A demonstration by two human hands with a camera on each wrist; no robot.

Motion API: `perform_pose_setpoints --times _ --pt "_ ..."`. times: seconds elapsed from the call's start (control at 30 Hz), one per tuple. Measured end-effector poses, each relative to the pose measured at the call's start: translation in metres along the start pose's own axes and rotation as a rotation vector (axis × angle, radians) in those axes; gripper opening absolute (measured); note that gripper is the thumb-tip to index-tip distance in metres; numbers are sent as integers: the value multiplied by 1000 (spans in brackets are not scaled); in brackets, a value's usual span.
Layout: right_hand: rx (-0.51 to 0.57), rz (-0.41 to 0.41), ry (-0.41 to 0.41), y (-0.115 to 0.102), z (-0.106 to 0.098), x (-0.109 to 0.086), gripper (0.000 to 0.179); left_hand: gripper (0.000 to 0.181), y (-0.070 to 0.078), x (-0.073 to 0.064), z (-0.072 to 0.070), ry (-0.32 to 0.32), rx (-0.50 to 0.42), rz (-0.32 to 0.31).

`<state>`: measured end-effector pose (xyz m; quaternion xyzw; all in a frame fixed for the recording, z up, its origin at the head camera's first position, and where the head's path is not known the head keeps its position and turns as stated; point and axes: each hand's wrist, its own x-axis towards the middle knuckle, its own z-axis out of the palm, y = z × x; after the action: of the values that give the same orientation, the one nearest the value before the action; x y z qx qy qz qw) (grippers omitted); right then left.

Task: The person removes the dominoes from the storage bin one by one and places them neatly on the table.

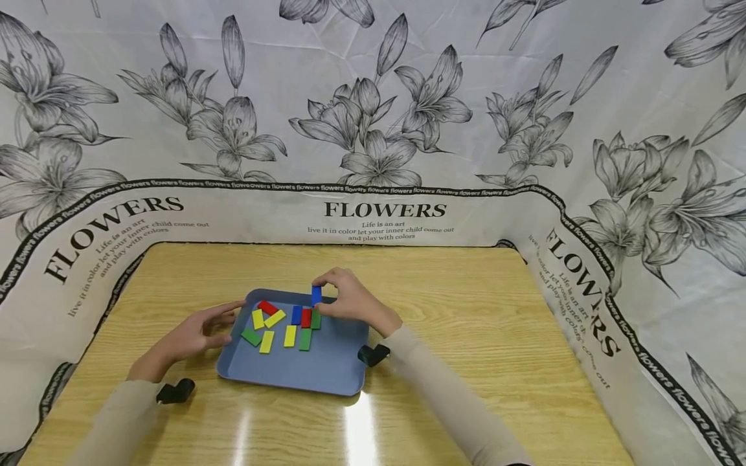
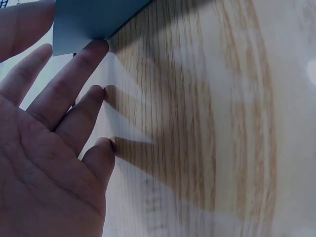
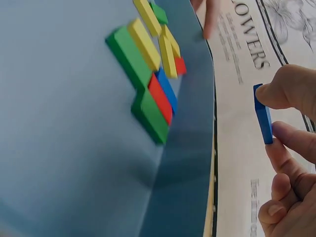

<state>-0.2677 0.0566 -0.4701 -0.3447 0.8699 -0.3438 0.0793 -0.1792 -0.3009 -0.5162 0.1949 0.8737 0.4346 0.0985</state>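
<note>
A blue rectangular block is pinched between the thumb and fingertips of my right hand, raised over the far edge of the blue-grey tray. Below it in the tray, a blue block, a red block and a green block lie side by side. A yellow block and another green block adjoin that row on the near side. My left hand is at the tray's left side, fingers loosely extended, fingertips right at the rim.
Left in the tray lie loose blocks: a red one, several yellow ones and a green one. The tray stands on a wooden table. Flower-printed cloth rises behind and beside the table.
</note>
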Motion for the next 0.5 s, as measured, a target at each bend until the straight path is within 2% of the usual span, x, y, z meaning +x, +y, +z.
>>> perform_pose_setpoints --times 0.23,0.5 --pt "-10 40 88 20 -21 -13 46 68 1 3 0 51 101 -17" --pt "-25 65 135 33 -34 -24 47 66 2 4 3 80 106 -1"
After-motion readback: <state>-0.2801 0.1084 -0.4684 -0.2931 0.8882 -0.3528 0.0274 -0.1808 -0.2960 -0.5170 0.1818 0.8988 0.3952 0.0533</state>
